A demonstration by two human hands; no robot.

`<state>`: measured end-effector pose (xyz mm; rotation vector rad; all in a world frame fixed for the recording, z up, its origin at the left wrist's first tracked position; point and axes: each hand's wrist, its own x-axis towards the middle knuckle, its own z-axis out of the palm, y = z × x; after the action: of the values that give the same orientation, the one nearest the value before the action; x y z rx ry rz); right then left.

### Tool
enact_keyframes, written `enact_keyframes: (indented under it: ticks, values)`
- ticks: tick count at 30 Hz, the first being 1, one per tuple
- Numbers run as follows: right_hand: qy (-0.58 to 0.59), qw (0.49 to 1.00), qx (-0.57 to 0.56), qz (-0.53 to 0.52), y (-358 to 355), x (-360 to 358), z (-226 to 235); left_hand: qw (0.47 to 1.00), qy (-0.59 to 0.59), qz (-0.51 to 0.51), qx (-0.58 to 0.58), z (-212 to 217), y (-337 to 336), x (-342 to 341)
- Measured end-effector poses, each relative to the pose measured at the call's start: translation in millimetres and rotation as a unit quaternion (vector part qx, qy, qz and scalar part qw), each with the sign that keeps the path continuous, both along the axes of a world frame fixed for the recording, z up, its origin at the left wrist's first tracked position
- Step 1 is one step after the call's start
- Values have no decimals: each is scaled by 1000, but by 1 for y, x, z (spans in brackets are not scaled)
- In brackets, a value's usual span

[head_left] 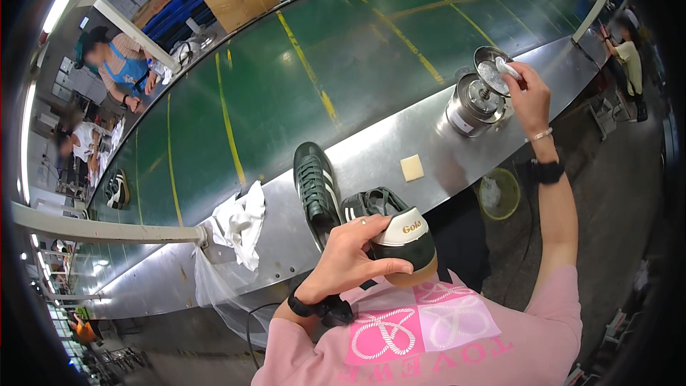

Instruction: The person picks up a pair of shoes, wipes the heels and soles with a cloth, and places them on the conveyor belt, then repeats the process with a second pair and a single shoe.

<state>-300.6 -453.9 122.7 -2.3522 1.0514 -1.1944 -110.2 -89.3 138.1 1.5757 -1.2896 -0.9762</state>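
Observation:
My left hand [349, 249] grips a dark sneaker [401, 249] by its heel end, the white heel tab with gold lettering turned toward me. Its toe lies over the metal edge of the bench. The matching sneaker [312, 180], dark green with white stripes, rests just left of it. Out to the right, my right hand [530, 99] pinches a small white cloth [508, 69]. That cloth touches or hovers over the shallow dish [490, 77] on top of a round metal dispenser can [467, 113]; I cannot tell which.
A green conveyor belt [371, 50] with yellow lines runs behind the metal ledge [364, 157]. On the ledge are a cream square block [411, 168] and a crumpled white cloth [241, 223]. A yellow-green bin [498, 194] stands below. Another person [123, 71] works across the belt.

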Motion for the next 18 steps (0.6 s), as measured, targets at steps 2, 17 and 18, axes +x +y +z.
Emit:
enact_keyframes:
  ticks: [2, 17, 18]
  values:
    - [-29, 996, 24, 83, 40, -3, 12, 1000, -17, -11, -9, -3, -2, -4]
    - [134, 853, -53, 502, 176, -18, 52, 981, -48, -185, 32, 3, -32, -20]
    - [135, 853, -48, 501, 180, -17, 52, 979, -53, -195, 42, 5, -34, -19]
